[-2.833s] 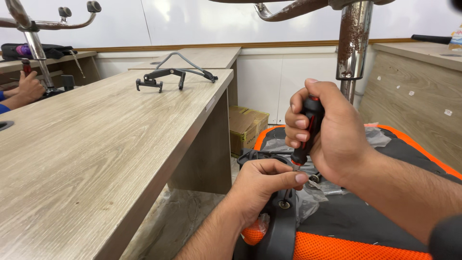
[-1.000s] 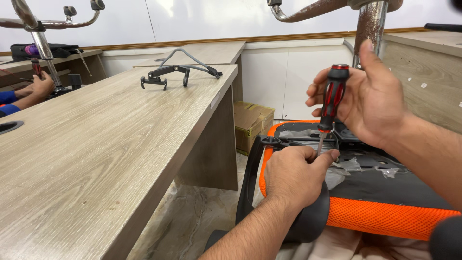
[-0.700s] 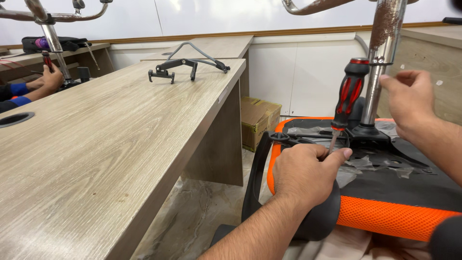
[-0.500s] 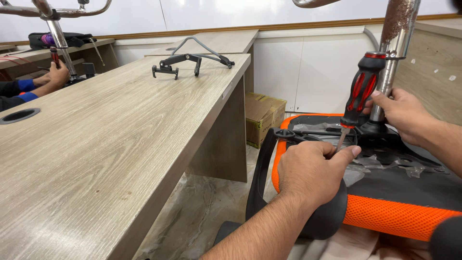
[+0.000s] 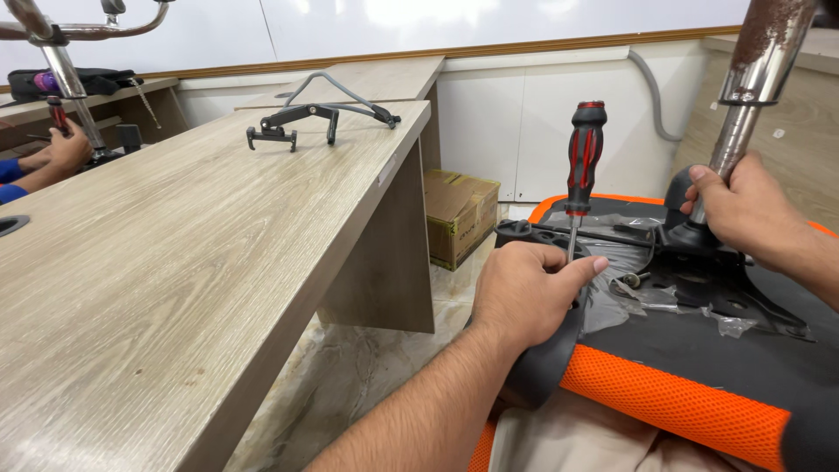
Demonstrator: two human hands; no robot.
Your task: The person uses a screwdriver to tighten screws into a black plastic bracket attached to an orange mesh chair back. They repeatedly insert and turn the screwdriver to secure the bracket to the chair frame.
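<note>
An upturned chair seat [image 5: 682,398], black underneath with an orange mesh rim, lies in front of me. A red-and-black screwdriver [image 5: 583,157] stands upright on it, tip down at a black armrest bracket [image 5: 533,234]. My left hand [image 5: 524,293] rests on the seat's edge and pinches the screwdriver's thin shaft between thumb and fingers. My right hand [image 5: 743,214] is wrapped around the black foot of the rusty chrome column [image 5: 756,70] that rises from the seat mechanism [image 5: 734,288].
A long wooden desk [image 5: 192,245] fills the left, with a black metal chair bracket [image 5: 315,118] at its far end. A cardboard box [image 5: 459,214] sits on the floor by the desk leg. Another person's hand [image 5: 61,149] works at the far left. A loose screw [image 5: 634,280] lies on crumpled plastic wrap.
My right hand has let go of the screwdriver handle and moved right onto the chrome column's foot. My left hand keeps the screwdriver standing upright.
</note>
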